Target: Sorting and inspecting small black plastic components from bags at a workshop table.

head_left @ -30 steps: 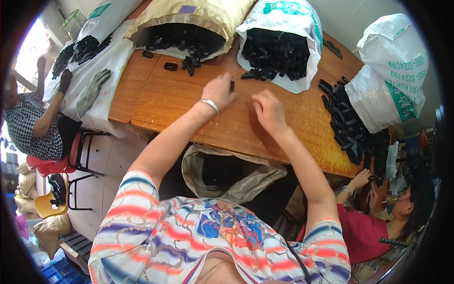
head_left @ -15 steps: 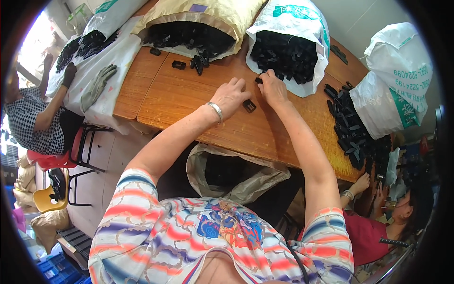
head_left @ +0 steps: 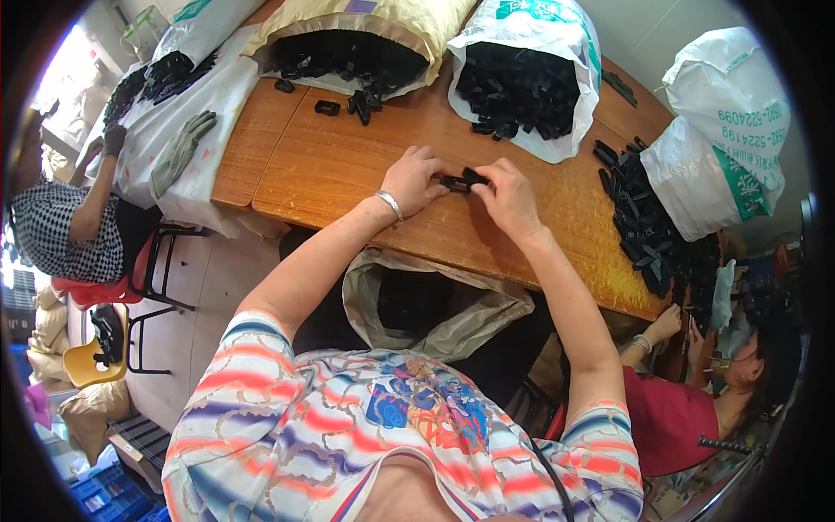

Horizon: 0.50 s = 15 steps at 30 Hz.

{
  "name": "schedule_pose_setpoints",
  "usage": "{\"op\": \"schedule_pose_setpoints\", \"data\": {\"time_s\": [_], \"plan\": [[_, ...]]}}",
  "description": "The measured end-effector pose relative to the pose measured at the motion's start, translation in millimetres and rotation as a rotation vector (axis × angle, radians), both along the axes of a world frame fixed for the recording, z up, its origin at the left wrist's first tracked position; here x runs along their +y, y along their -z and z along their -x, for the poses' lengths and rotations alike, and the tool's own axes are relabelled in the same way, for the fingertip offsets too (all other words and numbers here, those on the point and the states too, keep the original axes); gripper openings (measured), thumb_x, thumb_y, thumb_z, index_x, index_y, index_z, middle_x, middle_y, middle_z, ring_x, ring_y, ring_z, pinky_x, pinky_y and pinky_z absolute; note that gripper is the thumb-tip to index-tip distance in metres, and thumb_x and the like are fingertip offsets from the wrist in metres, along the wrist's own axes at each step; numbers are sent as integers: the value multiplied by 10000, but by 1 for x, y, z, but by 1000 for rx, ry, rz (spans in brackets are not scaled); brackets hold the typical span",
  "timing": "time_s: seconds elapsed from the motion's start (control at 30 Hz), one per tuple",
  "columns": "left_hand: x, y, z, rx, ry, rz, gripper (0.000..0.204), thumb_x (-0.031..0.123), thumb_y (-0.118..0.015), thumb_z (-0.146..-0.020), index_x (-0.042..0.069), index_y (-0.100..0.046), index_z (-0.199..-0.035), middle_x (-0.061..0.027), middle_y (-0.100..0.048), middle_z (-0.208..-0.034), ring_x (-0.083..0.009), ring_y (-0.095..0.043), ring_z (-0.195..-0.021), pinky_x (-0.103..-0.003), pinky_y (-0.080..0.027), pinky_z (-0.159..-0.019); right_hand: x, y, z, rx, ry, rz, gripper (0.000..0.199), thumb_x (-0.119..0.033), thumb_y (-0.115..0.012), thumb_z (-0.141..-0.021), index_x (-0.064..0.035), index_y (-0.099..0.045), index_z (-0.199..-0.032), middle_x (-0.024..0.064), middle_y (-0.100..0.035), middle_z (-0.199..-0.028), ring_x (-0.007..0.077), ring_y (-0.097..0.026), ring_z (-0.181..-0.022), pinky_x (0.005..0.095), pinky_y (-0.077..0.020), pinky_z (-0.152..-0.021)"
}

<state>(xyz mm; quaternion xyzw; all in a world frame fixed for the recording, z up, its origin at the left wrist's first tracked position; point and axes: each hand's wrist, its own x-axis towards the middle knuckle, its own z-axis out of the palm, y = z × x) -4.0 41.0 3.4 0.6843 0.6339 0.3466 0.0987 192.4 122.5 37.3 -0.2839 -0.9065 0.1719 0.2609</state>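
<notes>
Over the wooden table (head_left: 348, 165), my left hand (head_left: 414, 183) pinches a small black plastic part (head_left: 455, 184) with an opening in it. Thumb and fingers of my right hand (head_left: 510, 197) grip a second black piece (head_left: 474, 177). The two pieces meet end to end; whether they are joined I cannot tell. Beyond my hands lies a white sack (head_left: 578, 19) on its side, its mouth full of black plastic parts (head_left: 520, 87). To its left is a yellowish sack (head_left: 396, 22) with more black parts inside. A few loose parts (head_left: 360, 106) rest before it.
An open sack (head_left: 474, 326) hangs at the table's near edge, below my hands. Black strips (head_left: 639, 217) are heaped at the right by another white sack (head_left: 709, 187). One co-worker (head_left: 674, 418) sits at the right, another (head_left: 74, 217) at the left near a grey glove (head_left: 183, 152).
My right hand has come back from the white sack's mouth toward my left hand, bringing a black piece. The left hand now holds the part up against it.
</notes>
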Motion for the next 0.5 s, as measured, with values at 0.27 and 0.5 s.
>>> {"op": "schedule_pose_setpoints", "data": {"time_s": [0.27,0.5], "plan": [[0,6,0,11,1,-17,239,179,-771,-727,85,-704,-937,-85,-587,-949,-301,-539,-979,-391,-487,-846,-6,5,11,-38,-57,-23,154,-86,-719,-788,-63,-710,-940,91,-615,-920,321,-634,-812,417,-516,-699],[5,1,2,5,7,-4,245,201,-779,-724,117,-722,-946,-86,-601,-966,-311,-545,-999,-393,-492,-861,-16,18,14,-114,-51,-234,312,-49,-690,-794,-70,-668,-1104,112,-600,-1008,327,-598,-941,398,-513,-757]]}}
